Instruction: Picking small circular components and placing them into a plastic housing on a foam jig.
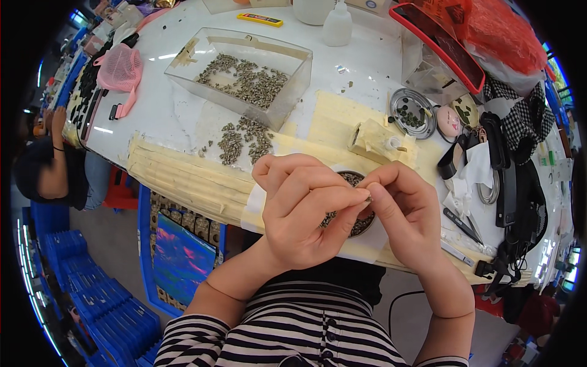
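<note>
My left hand and my right hand meet fingertip to fingertip at the table's near edge. Both are closed in a pinch around a tiny metallic piece, mostly covered by the fingers, so its exact kind does not show. Directly beneath them is a round dish holding many small grey-brown metal pieces, partly hidden by my hands. More such pieces lie loose on the table beyond my left hand. Behind these, a clear plastic box contains a large scatter of them.
Right of my hands lie tweezers, a tape-wrapped block and a round clear dish with dark bits. A red-edged phone leans at far right. Blue trays are stacked at lower left; another person sits on that side.
</note>
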{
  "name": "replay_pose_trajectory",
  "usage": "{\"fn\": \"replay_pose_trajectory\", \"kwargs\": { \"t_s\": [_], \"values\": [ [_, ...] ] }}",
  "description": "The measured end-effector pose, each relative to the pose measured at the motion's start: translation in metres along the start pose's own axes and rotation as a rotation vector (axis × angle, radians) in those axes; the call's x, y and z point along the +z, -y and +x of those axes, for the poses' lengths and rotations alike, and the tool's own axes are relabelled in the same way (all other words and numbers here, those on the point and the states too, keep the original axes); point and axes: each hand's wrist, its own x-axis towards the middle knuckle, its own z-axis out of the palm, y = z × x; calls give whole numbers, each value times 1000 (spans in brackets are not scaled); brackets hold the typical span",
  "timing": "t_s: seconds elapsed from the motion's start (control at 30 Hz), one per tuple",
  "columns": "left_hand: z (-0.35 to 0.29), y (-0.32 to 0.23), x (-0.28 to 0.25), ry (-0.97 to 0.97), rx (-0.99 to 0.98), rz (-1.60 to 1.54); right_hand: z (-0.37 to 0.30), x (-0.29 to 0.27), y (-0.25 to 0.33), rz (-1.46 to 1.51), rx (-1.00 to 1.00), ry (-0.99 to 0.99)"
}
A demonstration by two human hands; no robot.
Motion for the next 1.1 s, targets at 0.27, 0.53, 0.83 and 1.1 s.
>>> {"fn": "replay_pose_trajectory", "kwargs": {
  "t_s": [0.27, 0.53, 0.83, 1.1],
  "values": [
    [1, 0, 0, 5, -8, -8, -1, -4, -1, 40, 20, 61],
    [-3, 4, 1, -22, -99, -107, 1, -6, 0, 192, 147, 105],
    [1, -1, 4, -23, -27, 110, 3, -1, -4, -581, -623, -121],
    [0, -2, 3, -7, -29, 76, -2, 0, -6, -176, -186, -97]
  ]
}}
